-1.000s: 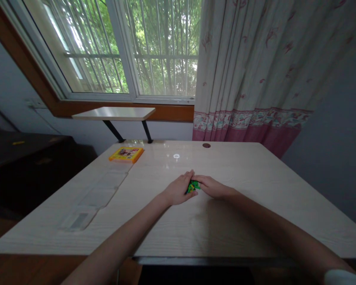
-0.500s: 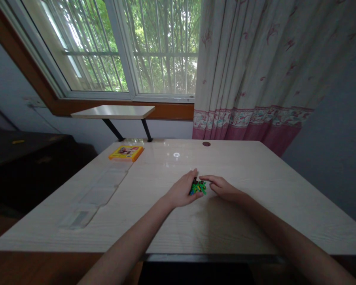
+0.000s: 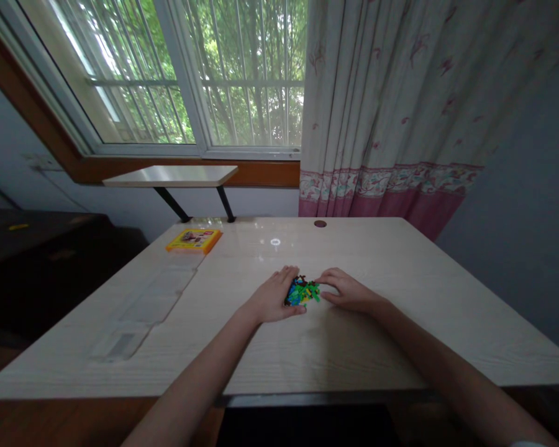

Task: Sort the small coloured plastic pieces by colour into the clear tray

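Note:
A small heap of toy building bricks (image 3: 304,290), green, blue, yellow and dark brown, lies on the pale wooden tabletop between my hands. Curved around the heap's left side is my left hand (image 3: 278,296), thumb and fingers spread, its palm edge against the bricks. My right hand (image 3: 347,290) comes in from the right with forefinger and thumb apart. Its forefinger tip reaches the heap's right edge; whether it touches a brick I cannot tell. No brick shows held in either hand.
A yellow-orange box (image 3: 194,240) lies at the desk's back left. Clear plastic trays (image 3: 144,304) run from it toward the front left. A raised shelf (image 3: 172,176) on black legs stands behind. A brown round cap (image 3: 320,223) sits near the back edge.
My left hand has drawn back left, uncovering more of the heap, which looks more spread out. My right forefinger and thumb have come to the heap's right edge. The view shifted slightly.

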{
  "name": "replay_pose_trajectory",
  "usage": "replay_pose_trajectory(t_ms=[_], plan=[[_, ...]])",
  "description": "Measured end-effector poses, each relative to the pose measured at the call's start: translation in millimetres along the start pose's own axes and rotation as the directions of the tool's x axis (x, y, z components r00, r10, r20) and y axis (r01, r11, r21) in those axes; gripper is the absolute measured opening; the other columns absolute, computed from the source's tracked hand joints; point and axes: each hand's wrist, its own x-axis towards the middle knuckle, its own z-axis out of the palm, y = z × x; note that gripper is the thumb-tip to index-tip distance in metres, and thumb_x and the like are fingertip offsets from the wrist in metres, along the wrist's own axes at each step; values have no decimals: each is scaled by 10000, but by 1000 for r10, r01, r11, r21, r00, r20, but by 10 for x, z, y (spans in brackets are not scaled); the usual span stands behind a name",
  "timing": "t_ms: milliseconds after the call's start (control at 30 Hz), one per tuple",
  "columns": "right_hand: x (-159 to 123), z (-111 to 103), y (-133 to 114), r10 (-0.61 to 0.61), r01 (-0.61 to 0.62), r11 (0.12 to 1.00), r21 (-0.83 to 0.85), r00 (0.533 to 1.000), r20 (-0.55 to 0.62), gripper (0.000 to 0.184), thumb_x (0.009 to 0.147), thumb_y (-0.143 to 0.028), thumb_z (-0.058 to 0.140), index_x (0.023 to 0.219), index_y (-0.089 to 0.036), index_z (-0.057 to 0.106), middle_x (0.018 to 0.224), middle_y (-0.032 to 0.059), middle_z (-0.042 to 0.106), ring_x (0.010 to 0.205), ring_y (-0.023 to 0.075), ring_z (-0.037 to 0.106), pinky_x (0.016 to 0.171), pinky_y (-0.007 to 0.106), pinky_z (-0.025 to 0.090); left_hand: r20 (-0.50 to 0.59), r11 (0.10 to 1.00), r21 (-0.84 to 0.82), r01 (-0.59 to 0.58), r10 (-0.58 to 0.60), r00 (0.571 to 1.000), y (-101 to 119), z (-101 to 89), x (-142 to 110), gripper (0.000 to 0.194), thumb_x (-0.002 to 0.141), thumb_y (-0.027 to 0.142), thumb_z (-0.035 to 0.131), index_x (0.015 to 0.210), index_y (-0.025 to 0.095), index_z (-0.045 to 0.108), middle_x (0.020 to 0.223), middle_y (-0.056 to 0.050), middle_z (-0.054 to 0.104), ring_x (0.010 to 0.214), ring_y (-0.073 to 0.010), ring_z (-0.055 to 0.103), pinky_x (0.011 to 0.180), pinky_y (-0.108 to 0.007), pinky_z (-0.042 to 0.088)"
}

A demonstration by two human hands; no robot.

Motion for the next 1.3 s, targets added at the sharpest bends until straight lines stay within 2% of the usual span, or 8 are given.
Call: replay_pose_trajectory(t_ms=[200,333,500,700,967,1133,1300], plan=[[-2,2,-29,10,-10,1000,-3,1000,-1,317,819,-264,516,1122,-193,575,1009,89,561,976,193,496,892,352,412,-12,997,-76,-22,22,1000,106,61,83,901,700,624,527,1361,114,188,1374,-213,320,1282,-327,282,1030,-508,258],[-15,-63,-42,30,-30,1000,10,999,32,335,811,-279,533,1132,-189,572,993,87,564,956,189,502,890,337,412,-33,994,-107,-39,35,999,178,102,142,796,768,565,481,1360,113,199,1365,-203,342,1268,-307,317,1030,-490,278],[-43,-136,-4,43,-42,999,-9,998,42,336,758,-340,606,1047,-168,614,929,84,591,931,197,515,852,324,422,-56,990,-132,-45,38,998,220,139,168,746,785,497,499,1358,112,216,1357,-190,361,1265,-284,330,1035,-461,295],[-21,-71,-7,3,-3,1000,-4,1000,25,281,773,-372,587,967,-175,639,867,69,610,863,183,533,785,306,429,-64,984,-167,-68,58,996,240,168,185,715,781,471,520,1356,158,231,1354,-154,379,1262,-275,337,1026,-464,312],[-24,-71,-5,18,-19,1000,14,999,31,301,771,-344,595,1019,-174,618,879,66,613,859,180,544,788,299,433,-66,989,-136,-64,56,996,247,186,194,685,793,446,504,1348,136,249,1344,-156,391,1248,-268,355,1030,-436,320],[-30,-108,-3,27,-27,1000,8,999,35,170,792,-304,569,891,-182,633,856,57,622,853,177,548,786,296,434,-67,987,-146,-68,58,996,263,158,192,656,803,428,491,1346,148,253,1326,-150,412,1244,-263,361,1029,-439,320],[-16,-41,13,20,-19,999,-34,1000,12,115,807,-260,546,837,-183,626,806,49,612,820,171,535,761,292,431,-76,989,-134,-57,47,996,277,157,205,641,803,419,489,1338,145,266,1303,-151,434,1225,-262,381,1019,-431,333]])
